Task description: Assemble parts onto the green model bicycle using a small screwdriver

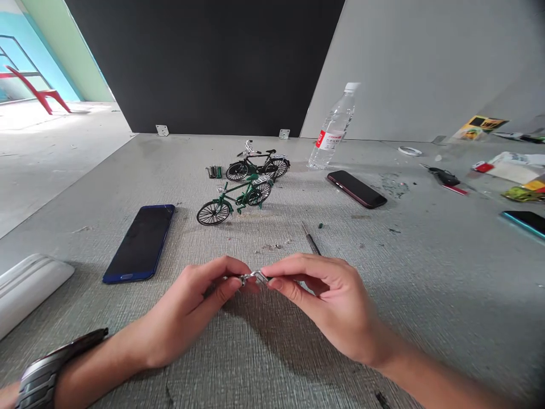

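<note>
A small curved silver piece, looking like a model bicycle handlebar (257, 274), is pinched between both hands just above the table. My left hand (203, 295) grips one end between thumb and forefinger, and my right hand (326, 298) grips the other. The fingertips hide both ends. Beyond the hands stands a green model bicycle (238, 199), with a black model bicycle (259, 163) close behind it. A thin screwdriver (311, 238) lies in front of my right hand. Tiny loose parts (275, 246) are scattered between the hands and the green bicycle.
A blue phone (140, 243) and a white object (32, 287) lie at left. A dark phone (356, 189), a tilted-looking water bottle (334, 128) and a tape ring (409, 151) are at right, with a black-handled tool (443, 176), wrappers (522, 170) and another phone (525, 222).
</note>
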Available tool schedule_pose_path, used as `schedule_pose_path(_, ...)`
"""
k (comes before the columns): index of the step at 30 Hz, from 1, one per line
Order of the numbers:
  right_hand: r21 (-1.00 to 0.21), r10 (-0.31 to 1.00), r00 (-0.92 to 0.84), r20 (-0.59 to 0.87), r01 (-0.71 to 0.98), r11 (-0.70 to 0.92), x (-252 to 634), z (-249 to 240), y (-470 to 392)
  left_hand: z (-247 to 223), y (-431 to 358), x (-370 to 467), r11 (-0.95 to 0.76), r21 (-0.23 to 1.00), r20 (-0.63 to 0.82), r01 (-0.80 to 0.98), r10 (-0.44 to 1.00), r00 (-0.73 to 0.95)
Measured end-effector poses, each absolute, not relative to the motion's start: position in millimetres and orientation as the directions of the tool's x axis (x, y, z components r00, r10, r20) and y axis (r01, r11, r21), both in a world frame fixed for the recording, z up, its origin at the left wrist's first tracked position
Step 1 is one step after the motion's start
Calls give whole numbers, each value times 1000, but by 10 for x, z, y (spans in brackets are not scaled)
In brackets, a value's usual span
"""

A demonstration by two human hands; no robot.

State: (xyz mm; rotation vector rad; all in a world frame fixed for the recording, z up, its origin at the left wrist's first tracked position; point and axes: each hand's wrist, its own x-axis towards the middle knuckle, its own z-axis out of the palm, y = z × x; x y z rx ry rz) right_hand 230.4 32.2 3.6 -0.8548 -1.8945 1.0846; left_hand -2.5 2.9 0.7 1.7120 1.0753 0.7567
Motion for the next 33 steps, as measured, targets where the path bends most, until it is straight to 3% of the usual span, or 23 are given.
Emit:
schedule_pose_path(10, -909, 823, -505, 258, 161, 384, 2326, -1, 313, 12, 32, -31, -186, 934, 37, 304, 898, 438)
schedule_pose_path(17, -827, 701, -638, 317, 175, 534, 2348, 71, 357, 70, 41, -40, -193, 928, 9, 318, 866, 500)
schedule_pose_path(27, -829, 680, -656, 328, 146, 540, 2313, 114, 315, 107, 23, -40, -229, 917, 0, 327, 819, 573)
schedule_pose_path(33, -716, 611, -691, 386, 194, 671, 2381, 182, 406, 92, 27, -29, -180, 943, -8, 281, 830, 558)
